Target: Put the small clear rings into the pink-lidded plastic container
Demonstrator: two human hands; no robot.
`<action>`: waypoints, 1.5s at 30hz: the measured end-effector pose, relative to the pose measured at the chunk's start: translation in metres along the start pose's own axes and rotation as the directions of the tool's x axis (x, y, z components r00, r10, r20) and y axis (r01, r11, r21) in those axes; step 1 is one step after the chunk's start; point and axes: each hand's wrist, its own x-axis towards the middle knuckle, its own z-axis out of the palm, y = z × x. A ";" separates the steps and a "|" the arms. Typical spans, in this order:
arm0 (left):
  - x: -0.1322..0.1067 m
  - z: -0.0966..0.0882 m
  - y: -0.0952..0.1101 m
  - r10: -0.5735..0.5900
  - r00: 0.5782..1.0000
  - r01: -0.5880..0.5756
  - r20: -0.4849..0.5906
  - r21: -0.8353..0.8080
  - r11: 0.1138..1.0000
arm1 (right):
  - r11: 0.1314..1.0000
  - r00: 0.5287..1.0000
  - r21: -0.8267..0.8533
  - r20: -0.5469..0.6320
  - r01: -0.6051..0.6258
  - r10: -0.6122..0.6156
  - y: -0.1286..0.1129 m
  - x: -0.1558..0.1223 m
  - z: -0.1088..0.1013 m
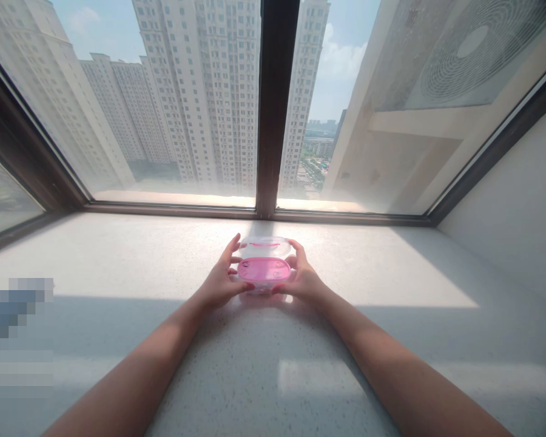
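A small clear plastic container (264, 260) with a pink lid and pink trim sits on the pale speckled windowsill (264, 364), near its middle. My left hand (221, 280) grips its left side, fingers curled over the top edge and thumb at the front. My right hand (303, 278) holds the right side the same way. Both forearms reach forward from the bottom of the view. What is inside the container is not visible.
A large window with a dark frame and a central post (275, 109) rises just behind the sill, with tall apartment blocks outside. A white wall (519, 206) closes the right side. A blurred patch (16, 328) covers the left edge.
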 end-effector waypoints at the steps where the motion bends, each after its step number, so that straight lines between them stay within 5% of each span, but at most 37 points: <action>1: 0.000 0.000 0.001 0.014 1.000 -0.014 0.003 0.020 1.000 | 1.000 1.000 -0.011 -0.004 0.015 -0.015 -0.001 0.000 0.000; 11: -0.002 -0.002 0.008 0.152 0.985 -0.170 0.081 0.294 0.941 | 0.946 0.983 -0.268 0.078 0.183 -0.168 -0.004 0.000 0.002; 19: -0.001 -0.004 0.004 0.169 0.979 -0.195 0.109 0.309 0.931 | 0.930 0.973 -0.301 0.161 0.209 -0.167 -0.008 0.003 0.001; 26: -0.003 -0.004 0.012 0.101 0.972 -0.120 0.212 0.075 0.990 | 0.939 0.960 -0.230 0.179 0.255 -0.216 -0.011 -0.001 -0.002; 29: -0.004 0.001 0.017 0.039 0.988 -0.036 0.147 -0.017 0.999 | 0.958 0.963 -0.168 0.179 0.234 -0.204 -0.015 -0.003 -0.001; 33: -0.003 0.007 0.021 0.011 0.998 -0.011 0.067 -0.013 1.000 | 0.966 0.982 -0.179 0.065 0.185 -0.176 -0.021 -0.003 0.009; 39: -0.002 0.007 0.023 -0.012 0.996 0.013 0.093 -0.015 1.000 | 0.947 0.970 -0.253 -0.087 0.197 -0.225 -0.017 0.001 0.023; 45: -0.001 0.006 0.021 -0.013 0.994 0.015 0.106 -0.019 1.000 | 0.944 0.964 -0.192 0.055 0.267 -0.262 -0.011 0.007 0.020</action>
